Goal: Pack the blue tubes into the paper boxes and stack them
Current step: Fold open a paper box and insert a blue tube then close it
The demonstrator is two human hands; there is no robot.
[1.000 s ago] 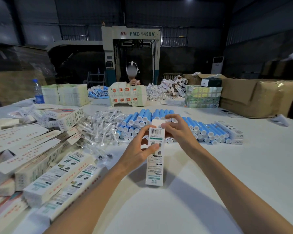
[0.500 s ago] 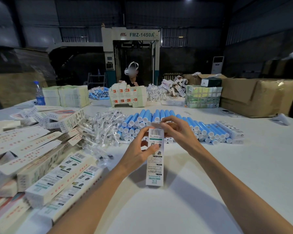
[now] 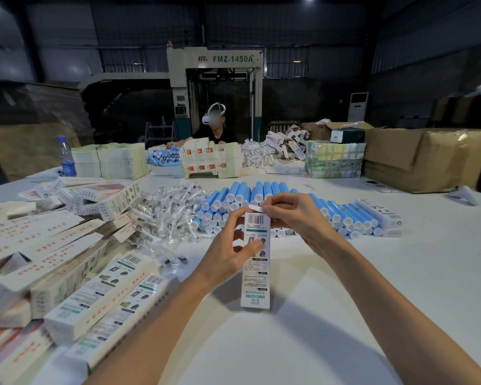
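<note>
Since a second ago the fingers [image 3: 275,203] of my right hand [image 3: 297,220], pinching the end flap [image 3: 256,208], have bent it over the paper box [image 3: 255,276] my left hand [image 3: 228,252] grips over the bench [image 3: 400,287], just nearer than the blue tubes [image 3: 233,194]; a skewed tuck could crease it.

Bare table [image 3: 386,301] lies open to the right and near edge; heaped boxes [image 3: 75,276] block the left; packets [image 3: 167,215] and tubes [image 3: 336,215] bar the way ahead; cartons [image 3: 414,162] wall the far right.
</note>
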